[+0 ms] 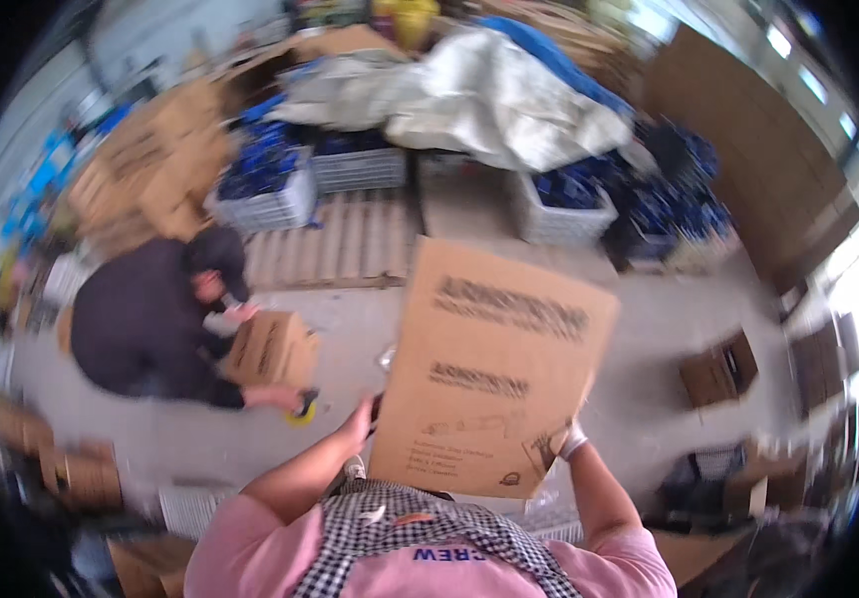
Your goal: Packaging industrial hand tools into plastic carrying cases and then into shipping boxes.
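Observation:
In front of my body I hold a large brown cardboard carton (494, 349) with dark printing and a line drawing on its face. It looks folded flat and is tilted. My left hand (362, 419) grips its left edge near the lower corner, beside something dark. At the lower right edge my right hand (571, 441) grips the carton; something white shows at the fingers. Behind the carton, most of the fingers of both hands are hidden.
At left, a crouching person in dark clothes (145, 324) works on a small carton (272, 349) with a yellow tape dispenser (302, 407). Grey crates (265, 206) of blue items and a pallet (325, 249) stand ahead. An open box (716, 371) sits at right.

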The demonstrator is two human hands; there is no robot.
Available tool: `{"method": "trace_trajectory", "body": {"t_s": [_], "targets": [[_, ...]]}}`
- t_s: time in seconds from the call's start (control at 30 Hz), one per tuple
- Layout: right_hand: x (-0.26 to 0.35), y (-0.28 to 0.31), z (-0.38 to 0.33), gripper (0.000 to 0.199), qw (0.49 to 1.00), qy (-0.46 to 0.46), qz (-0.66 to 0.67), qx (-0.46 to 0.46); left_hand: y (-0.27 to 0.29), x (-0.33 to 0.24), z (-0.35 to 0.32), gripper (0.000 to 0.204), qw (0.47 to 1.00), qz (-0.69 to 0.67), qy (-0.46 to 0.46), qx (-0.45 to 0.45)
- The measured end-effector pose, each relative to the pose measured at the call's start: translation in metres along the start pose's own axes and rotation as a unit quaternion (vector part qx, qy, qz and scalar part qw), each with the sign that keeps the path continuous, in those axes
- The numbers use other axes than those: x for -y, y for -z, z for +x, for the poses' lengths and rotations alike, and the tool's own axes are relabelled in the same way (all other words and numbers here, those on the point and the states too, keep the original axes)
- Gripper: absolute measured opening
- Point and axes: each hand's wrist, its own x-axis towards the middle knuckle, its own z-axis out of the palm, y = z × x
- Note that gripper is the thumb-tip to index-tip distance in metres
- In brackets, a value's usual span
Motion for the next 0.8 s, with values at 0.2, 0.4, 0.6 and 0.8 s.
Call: {"method": "trace_trajectory", "body": {"t_s": [0.2,0.4,0.6,0.8], "targets": [[0.057,-0.088,0.055,0.059,0.958,-0.036,0.276,0.065,0.065,-0.023,-0.042,0.067,0.946,0.011,-0.309,-0.097],[0.083,-0.122,0.112,0.064,0.955,0.142,0.097,0.24,0.102,-0.134,-0.237,0.086,0.753,0.263,-0.578,-0.172],[0.372,-0.215,0.304,0.064,0.861,0.41,-0.195,0.231,0.188,-0.289,-0.401,0.086,0.607,0.264,-0.722,-0.202],[0.472,-0.626,0.343,0.064,0.698,0.607,-0.371,0.09,0.292,-0.327,-0.5,0.07,0.59,0.204,-0.697,-0.353]]}}
